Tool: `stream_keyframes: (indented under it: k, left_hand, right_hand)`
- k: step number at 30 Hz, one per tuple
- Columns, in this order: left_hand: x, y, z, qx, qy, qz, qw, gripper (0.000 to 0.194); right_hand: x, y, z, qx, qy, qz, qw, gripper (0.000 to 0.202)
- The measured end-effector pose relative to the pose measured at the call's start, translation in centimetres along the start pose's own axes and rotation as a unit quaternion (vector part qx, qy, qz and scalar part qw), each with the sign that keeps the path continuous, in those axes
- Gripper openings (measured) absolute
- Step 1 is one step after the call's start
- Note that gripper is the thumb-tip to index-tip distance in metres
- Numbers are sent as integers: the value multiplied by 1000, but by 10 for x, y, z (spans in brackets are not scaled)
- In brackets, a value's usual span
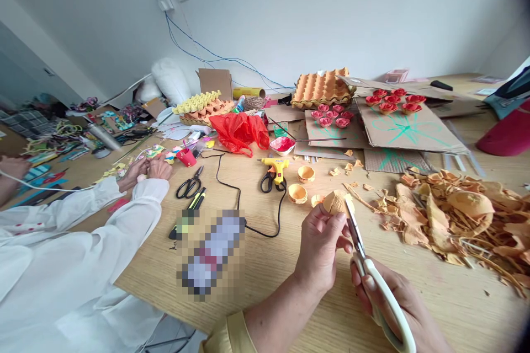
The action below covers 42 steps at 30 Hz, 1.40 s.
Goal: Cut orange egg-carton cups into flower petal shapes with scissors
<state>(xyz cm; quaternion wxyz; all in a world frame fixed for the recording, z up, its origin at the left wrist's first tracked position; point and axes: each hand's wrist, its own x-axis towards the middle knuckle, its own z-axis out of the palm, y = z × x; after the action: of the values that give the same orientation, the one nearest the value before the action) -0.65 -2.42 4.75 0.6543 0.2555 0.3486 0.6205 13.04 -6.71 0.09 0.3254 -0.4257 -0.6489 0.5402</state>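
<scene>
My left hand point(321, 251) pinches an orange egg-carton cup point(333, 202) between thumb and fingers, above the table. In my right hand point(391, 298) are scissors point(383, 300) with pale handles, their blades reaching up to the right edge of the cup. Just beyond the left hand stand cut cups, among them one cup point(297, 193) and another cup point(306, 174) behind it. To the right lies a large heap of orange carton scraps point(434, 215).
A yellow glue gun point(275, 165) with a black cord, black scissors point(190, 185) and a utility knife point(194, 201) lie left of my hands. Red paper flowers point(389, 102) sit on cardboard point(408, 129). At left, a co-worker's hands point(144, 171) handle small items near a red cup point(186, 156).
</scene>
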Motion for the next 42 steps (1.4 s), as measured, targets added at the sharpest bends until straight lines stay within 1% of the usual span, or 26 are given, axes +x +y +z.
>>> stream_keyframes:
  k: [6,12,17,22,30,35,42]
  left_hand:
    - [-1,1,2,2,-2,3,1000,29]
    - [-1,0,2,-1,3,-3,1000,29]
    - [-1,-1,2,-20,10,-17,1000,33]
    - [-2,-1,2,-25,10,-17,999,35]
    - [-3,1,2,-38,-9,-23,999,34]
    - [-3,2,2,-34,-14,-18,999,32]
    - [-5,1,3,-32,-7,-19,999,35]
  right_hand:
    - [0,-3,1,34,-6,0,999,45]
    - [-2,5,1,26,1,-8,1000,42]
    - [0,4,2,6,0,-9,1000,44]
    - [-1,3,2,13,5,-6,1000,42]
    - [1,0,1,0,-9,-7,1000,46]
    - [1,0,0,2,-15,-6,1000,44]
    - [2,-2,2,-35,11,-28,999,49]
